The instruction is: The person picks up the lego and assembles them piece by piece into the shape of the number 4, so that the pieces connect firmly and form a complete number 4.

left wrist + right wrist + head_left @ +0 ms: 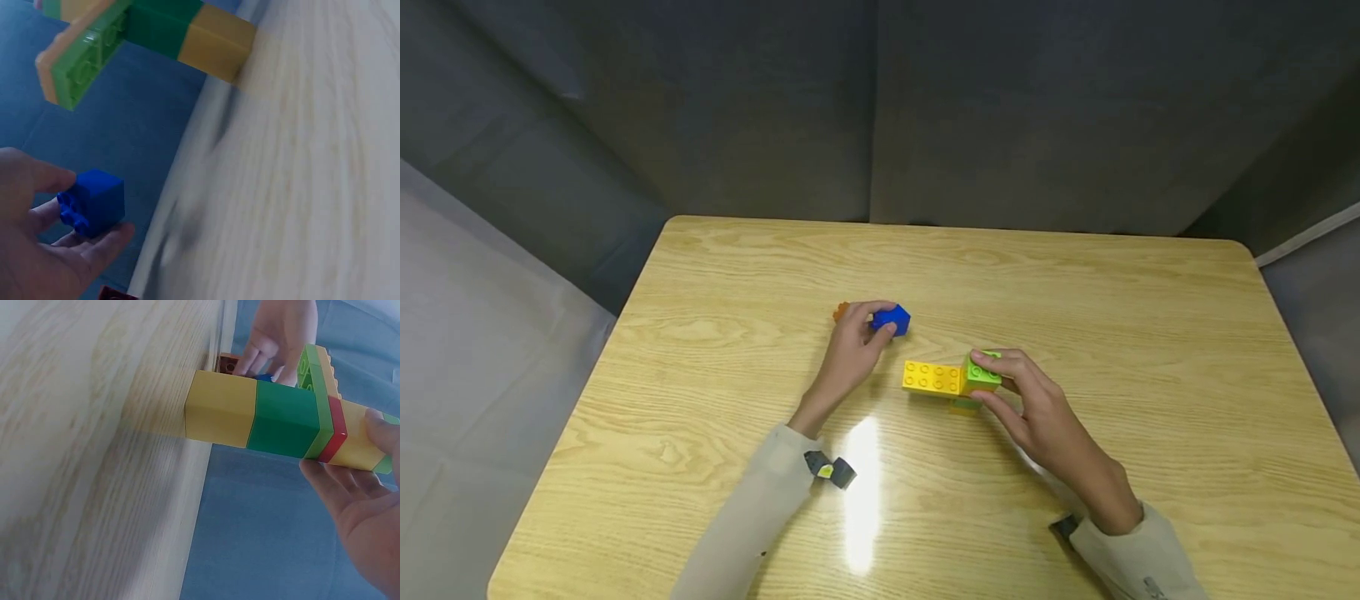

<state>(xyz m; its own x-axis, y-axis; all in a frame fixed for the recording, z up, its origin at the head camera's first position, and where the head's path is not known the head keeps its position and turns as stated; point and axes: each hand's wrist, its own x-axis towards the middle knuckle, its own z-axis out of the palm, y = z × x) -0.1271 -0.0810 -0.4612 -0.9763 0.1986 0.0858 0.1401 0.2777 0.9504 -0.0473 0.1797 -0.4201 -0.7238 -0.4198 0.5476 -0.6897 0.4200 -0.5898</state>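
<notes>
Thumb and fingers of my left hand [853, 340] pinch a blue building brick [892, 320], whose studs face back toward the palm in the left wrist view. My right hand [1043, 414] grips the upper bricks of a stacked tower near its light green top brick [985, 371]. In the right wrist view the tower has a yellow bottom brick [220, 408], a dark green brick [282, 417], a light green layer, a thin red piece [335, 430] and a yellow brick [350, 434]. From the tower a long yellow studded piece [931, 377] juts left, toward the blue brick.
An orange-brown brick [839, 312] lies on the wooden table [715, 333] just behind the left hand, partly covered by it. Dark curtains [775, 108] hang beyond the table's far edge. Bright glare streaks the tabletop between the forearms.
</notes>
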